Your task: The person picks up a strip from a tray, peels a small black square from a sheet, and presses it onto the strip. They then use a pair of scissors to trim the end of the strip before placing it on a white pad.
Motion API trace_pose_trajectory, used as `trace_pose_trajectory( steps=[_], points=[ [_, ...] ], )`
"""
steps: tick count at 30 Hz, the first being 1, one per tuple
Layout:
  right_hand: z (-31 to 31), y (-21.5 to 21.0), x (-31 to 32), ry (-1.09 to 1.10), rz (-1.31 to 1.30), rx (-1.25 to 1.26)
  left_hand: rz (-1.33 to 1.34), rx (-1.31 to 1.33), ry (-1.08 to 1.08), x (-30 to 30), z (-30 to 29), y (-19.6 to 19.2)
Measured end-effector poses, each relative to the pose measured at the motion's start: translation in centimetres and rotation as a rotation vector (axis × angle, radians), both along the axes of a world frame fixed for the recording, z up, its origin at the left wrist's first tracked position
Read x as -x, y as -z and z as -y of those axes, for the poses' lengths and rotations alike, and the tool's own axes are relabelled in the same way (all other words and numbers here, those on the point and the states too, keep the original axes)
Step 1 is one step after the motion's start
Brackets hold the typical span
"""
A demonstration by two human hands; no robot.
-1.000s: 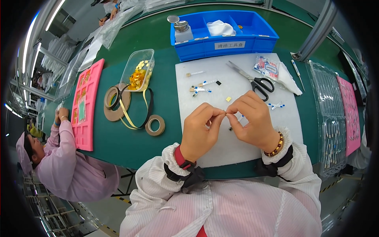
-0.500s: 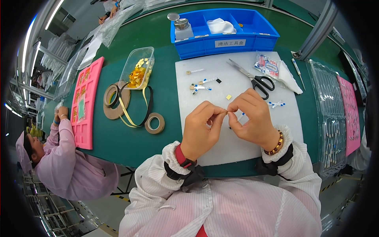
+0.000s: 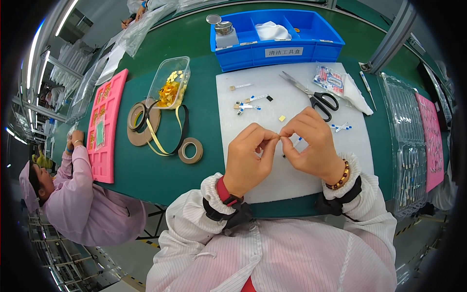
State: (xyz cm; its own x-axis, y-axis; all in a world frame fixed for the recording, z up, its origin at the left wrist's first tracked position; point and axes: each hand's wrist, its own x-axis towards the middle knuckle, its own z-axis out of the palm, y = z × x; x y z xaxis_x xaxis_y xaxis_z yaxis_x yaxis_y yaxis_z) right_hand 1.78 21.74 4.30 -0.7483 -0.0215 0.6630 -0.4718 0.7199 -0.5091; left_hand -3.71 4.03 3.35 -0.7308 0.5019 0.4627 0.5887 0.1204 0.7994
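My left hand (image 3: pixel 250 158) and my right hand (image 3: pixel 311 143) meet above the white foam mat (image 3: pixel 243 190). Thumb and forefinger of each are pinched together, tip against tip. Whatever sits between the fingertips is too small or too hidden to name. Just beyond them lies a small yellow square (image 3: pixel 281 118). Partly covered by my right hand, a small strip with a blue end (image 3: pixel 297 141) rests on the mat. Several short flex-cable strips (image 3: pixel 248 107) lie at the mat's left, and a few blue-and-white pieces (image 3: pixel 341 127) lie right of my right hand.
Black-handled scissors (image 3: pixel 321 103) lie open beside a plastic packet (image 3: pixel 331 80). A blue divided box (image 3: pixel 279 62) stands behind. Left are a clear tub (image 3: pixel 154 92) of yellow pieces, tape rolls (image 3: pixel 190 151) and a pink tray (image 3: pixel 116 117). Clear trays (image 3: pixel 408 146) lie right. A co-worker (image 3: pixel 92 204) sits left.
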Motion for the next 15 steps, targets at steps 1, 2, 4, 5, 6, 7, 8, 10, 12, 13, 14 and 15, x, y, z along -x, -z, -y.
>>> trace_pose_trajectory(
  steps=[1, 2, 4, 5, 6, 7, 8, 10, 12, 13, 14, 15],
  points=[
    [0.02, -0.01, -0.01, 0.0, 0.006, 0.018, -0.009, 0.001, -0.005, -0.01, -0.02, -0.02],
    [0.02, 0.0, -0.02, 0.0, 0.012, 0.036, -0.008, 0.001, -0.005, -0.05, -0.04, -0.05],
    [-0.03, 0.06, 0.05, -0.001, 0.014, 0.037, 0.025, -0.002, -0.003, -0.15, -0.02, -0.14],
    [-0.07, 0.1, 0.07, -0.002, 0.017, 0.039, 0.026, -0.001, -0.003, -0.13, -0.01, -0.11],
    [-0.12, 0.12, 0.02, -0.002, 0.017, 0.038, 0.021, 0.0, -0.005, -0.09, 0.0, -0.08],
    [-0.16, 0.14, -0.04, -0.004, 0.041, 0.045, 0.017, 0.002, -0.007, -0.08, 0.01, -0.06],
    [-0.19, 0.15, -0.08, -0.007, 0.065, 0.052, 0.017, 0.001, -0.007, -0.09, 0.0, -0.08],
    [-0.23, 0.12, -0.09, -0.001, 0.061, 0.048, 0.039, 0.004, -0.009, -0.14, -0.03, -0.16],
    [-0.25, 0.15, -0.09, 0.004, 0.058, 0.044, 0.057, 0.008, -0.012, -0.15, -0.01, -0.12],
    [-0.23, 0.23, -0.09, 0.006, 0.056, 0.043, 0.075, 0.013, -0.016, -0.14, -0.01, -0.08],
    [-0.23, 0.27, -0.1, 0.009, 0.055, 0.042, 0.075, 0.013, -0.015, -0.14, -0.02, 0.02],
    [-0.2, 0.26, -0.1, 0.008, 0.055, 0.042, 0.081, -0.014, -0.004, -0.11, -0.02, 0.15]
  ],
)
